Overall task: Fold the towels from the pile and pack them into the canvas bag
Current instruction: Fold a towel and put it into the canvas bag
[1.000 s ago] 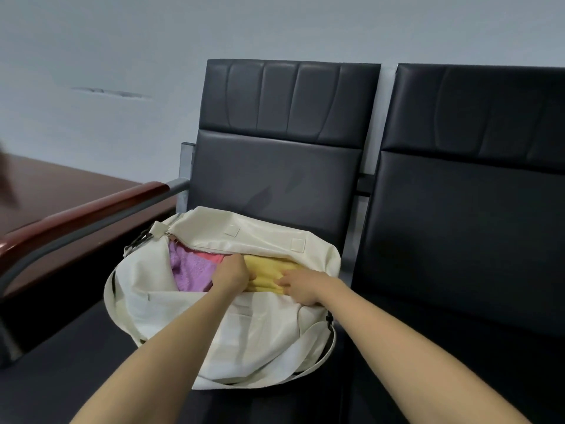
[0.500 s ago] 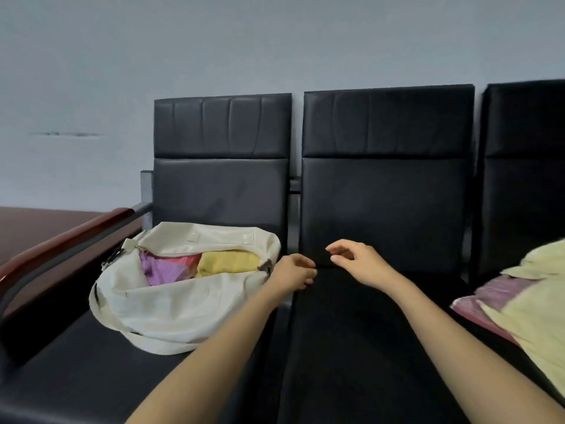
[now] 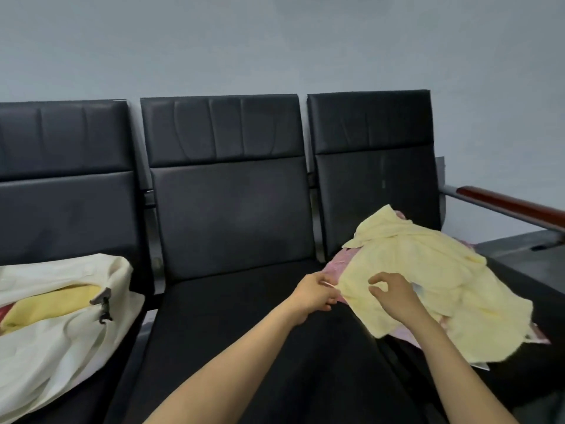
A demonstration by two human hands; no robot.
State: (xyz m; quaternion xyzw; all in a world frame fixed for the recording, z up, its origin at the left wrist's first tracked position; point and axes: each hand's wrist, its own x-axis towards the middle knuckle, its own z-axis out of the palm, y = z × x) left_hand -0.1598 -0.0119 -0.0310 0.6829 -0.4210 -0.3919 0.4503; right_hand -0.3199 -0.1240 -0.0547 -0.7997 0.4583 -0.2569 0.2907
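Note:
A pale yellow towel (image 3: 428, 270) lies crumpled on top of the pile on the right seat, with a pink towel (image 3: 337, 261) showing under it. My left hand (image 3: 315, 293) pinches the yellow towel's near left corner. Just above the same towel hovers my right hand (image 3: 393, 293), fingers curled, not clearly holding cloth. The cream canvas bag (image 3: 61, 332) sits unzipped on the left seat; a folded yellow towel (image 3: 52, 304) and a bit of pink show inside it.
Three black padded seats in a row; the middle seat (image 3: 232, 332) lies between bag and pile. A wood-topped armrest (image 3: 513, 206) stands at the far right, above a grey ledge (image 3: 519, 249). A grey wall is behind.
My view swung right from the bag to the pile. Both hands left the bag, crossed the middle seat and reached the yellow towel; my left hand took its corner.

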